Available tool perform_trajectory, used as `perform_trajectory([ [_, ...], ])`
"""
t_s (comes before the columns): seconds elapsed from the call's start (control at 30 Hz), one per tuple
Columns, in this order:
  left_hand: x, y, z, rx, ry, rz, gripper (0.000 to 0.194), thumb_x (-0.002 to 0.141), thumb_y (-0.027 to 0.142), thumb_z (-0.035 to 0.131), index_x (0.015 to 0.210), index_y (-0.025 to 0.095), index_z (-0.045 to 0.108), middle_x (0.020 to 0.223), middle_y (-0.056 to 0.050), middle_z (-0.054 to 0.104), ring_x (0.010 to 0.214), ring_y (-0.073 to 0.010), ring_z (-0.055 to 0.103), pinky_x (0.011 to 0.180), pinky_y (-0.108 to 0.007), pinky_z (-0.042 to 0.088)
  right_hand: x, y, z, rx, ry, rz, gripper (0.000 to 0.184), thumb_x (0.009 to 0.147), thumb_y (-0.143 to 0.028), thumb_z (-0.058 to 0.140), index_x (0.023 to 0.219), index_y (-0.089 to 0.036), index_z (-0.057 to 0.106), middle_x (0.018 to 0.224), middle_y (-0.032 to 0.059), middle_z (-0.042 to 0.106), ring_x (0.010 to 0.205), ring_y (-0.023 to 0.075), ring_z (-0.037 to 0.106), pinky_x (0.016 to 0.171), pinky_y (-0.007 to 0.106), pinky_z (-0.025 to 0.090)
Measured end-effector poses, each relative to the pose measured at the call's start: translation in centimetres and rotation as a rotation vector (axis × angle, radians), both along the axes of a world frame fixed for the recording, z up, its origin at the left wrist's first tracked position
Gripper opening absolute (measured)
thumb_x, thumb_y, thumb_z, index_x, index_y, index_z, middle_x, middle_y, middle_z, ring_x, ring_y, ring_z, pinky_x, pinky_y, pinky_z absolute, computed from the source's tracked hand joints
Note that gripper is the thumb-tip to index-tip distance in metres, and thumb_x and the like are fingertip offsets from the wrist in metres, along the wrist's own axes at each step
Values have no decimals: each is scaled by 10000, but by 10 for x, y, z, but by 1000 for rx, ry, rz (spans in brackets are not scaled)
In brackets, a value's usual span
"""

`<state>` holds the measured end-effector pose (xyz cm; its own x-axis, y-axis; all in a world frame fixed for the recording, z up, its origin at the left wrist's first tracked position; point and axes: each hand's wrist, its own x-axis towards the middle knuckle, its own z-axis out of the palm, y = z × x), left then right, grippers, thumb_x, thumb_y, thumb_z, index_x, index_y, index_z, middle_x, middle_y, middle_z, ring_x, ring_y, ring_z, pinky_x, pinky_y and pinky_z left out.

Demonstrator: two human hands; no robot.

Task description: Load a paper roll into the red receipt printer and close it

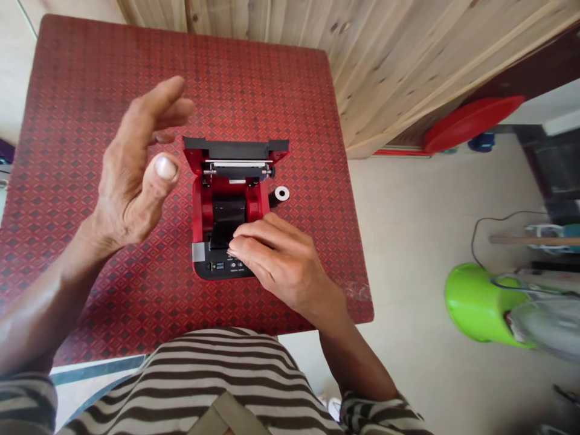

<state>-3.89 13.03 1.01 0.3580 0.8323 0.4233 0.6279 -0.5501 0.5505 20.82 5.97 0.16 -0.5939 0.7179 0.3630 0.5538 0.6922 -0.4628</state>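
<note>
Right hand (pixel 285 260), fingertips pinched on the black strip (pixel 223 234) in the red machine (pixel 197 217), whose lid stands open. Left hand (pixel 136 163), half open, hangs empty beside it. Bare cloth spans the table (pixel 90 78) to its far edge; a roll (pixel 281 194) sits just right.

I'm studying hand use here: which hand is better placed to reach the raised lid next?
Probably the left hand: it looks empty and open, near the lid, while the right hand pinches the black strip.
</note>
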Motion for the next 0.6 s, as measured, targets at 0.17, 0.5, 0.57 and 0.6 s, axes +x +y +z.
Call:
perform_trajectory([
  [0.17,8,-3,8,-29,-85,-148,701,1070,676,242,1490,186,516,1301,-27,692,1163,-200,683,1043,-436,553,0,-13,-6,133,36,-88,191,998,-86,609,941,-207,745,974,45,752,776,157,568,727,308,530],
  [0.5,4,-64,-25,177,121,-286,865,898,775,582,1559,232,460,1341,-118,717,1253,-337,690,1116,-529,490,-2,-24,-19,269,52,-162,162,976,-80,633,1010,-167,766,868,51,756,779,180,622,684,321,557],
  [0.57,6,-70,-31,199,159,-265,903,863,795,614,1569,258,445,1340,-108,719,1266,-354,686,1112,-532,491,-2,-25,-21,257,35,-169,158,977,-79,633,1033,-150,763,897,64,767,782,182,639,700,327,566],
  [0.6,7,-72,-33,213,175,-258,933,847,795,635,1579,254,429,1342,-111,719,1263,-361,688,1111,-536,489,-2,-26,-21,253,37,-167,157,974,-80,638,1050,-143,760,915,73,770,789,186,649,712,333,571],
])
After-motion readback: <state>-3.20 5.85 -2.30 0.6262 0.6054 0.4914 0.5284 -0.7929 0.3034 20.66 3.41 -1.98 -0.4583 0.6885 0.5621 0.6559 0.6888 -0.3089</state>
